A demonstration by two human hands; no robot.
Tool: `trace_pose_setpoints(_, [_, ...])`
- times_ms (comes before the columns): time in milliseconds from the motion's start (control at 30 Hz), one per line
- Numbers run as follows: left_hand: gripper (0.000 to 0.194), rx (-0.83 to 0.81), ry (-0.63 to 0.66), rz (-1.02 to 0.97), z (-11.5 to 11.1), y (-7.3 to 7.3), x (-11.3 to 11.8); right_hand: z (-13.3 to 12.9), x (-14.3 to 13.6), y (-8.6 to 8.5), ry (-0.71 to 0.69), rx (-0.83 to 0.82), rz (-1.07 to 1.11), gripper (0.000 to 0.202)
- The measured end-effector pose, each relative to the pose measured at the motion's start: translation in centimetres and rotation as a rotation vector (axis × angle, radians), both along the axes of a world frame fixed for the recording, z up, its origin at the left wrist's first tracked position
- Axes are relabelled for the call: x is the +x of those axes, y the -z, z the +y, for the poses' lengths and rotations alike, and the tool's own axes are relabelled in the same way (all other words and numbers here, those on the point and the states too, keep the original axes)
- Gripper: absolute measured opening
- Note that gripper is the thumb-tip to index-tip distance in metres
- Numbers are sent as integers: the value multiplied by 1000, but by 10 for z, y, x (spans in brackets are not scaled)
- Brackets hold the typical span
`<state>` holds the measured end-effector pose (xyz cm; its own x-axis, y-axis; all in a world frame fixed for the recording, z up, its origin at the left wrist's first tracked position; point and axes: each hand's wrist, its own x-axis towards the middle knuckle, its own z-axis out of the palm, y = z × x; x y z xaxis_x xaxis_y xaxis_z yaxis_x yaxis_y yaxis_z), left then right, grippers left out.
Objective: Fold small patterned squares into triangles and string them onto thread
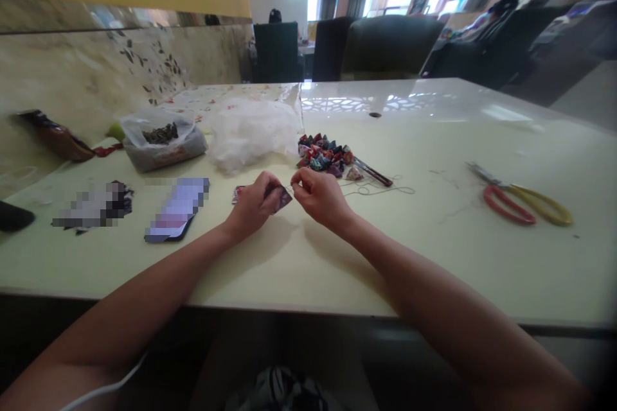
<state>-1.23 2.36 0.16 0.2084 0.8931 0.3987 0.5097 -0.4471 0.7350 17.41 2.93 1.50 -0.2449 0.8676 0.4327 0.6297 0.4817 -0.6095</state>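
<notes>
Your left hand (253,205) is grasping a dark patterned cloth piece (283,201) between thumb and fingers; the corner of this cloth comes out on the side toward your right hand (318,194). The fingertips of your right hand are pinched together, just beside this corner. What lies between them is too small for me to tell. The two hands are close to each other, above the near part of the table (299,270).

Just beyond your right hand there is a heap of small patterned cloth pouches (321,157). Beside this heap, to the right, lies a slim dark metal tool (376,173), and near it a loose thread (407,191) makes curls on the table. Well apart to the right of your grip are scissors (525,202) with one red and one yellow handle.

Beyond your left hand is a white fluffy mass (255,135); to the left of it, an open plastic bag (168,157) holds dark grains. To the left of your grip lies a phone (178,209), its screen blurred.
</notes>
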Motion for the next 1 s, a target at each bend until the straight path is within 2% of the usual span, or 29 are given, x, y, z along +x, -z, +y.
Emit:
trace_pose_setpoints(100, [13, -56, 25, -88, 1, 0, 0, 2, 2, 0, -49, -27, 116, 9])
trace_pose_setpoints(200, [21, -193, 82, -244, 3, -1, 0, 5, 4, -2, -76, -118, 277, 9])
trace_pose_setpoints(267, [26, -266, 109, -322, 3, -3, 0, 6, 8, -3, -109, -312, 439, 15])
trace_pose_setpoints(333, [28, -301, 128, -365, 4, -5, -1, 8, 14, -4, -208, -601, 564, 23])
trace_pose_setpoints(400, [28, -316, 142, -406, 5, -7, -3, 9, 20, -4, -366, -869, 561, 24])
trace_pose_setpoints(467, [28, -327, 145, -441, 7, -8, -5, 10, 25, -7, -481, -999, 527, 25])
trace_pose_setpoints(533, [28, -361, 144, -453, 7, -9, -6, 10, 28, -10, -480, -1003, 588, 35])
trace_pose_setpoints(600, [30, -424, 155, -444, 8, -10, -7, 12, 31, -15, -414, -932, 707, 43])
trace_pose_setpoints(800, [32, -597, 245, -443, 6, -8, -5, 22, 44, -21, -244, -739, 857, 43])
trace_pose_setpoints(1000, [29, -585, 253, -419, 5, -8, -3, 27, 46, -15, -170, -679, 887, 41])
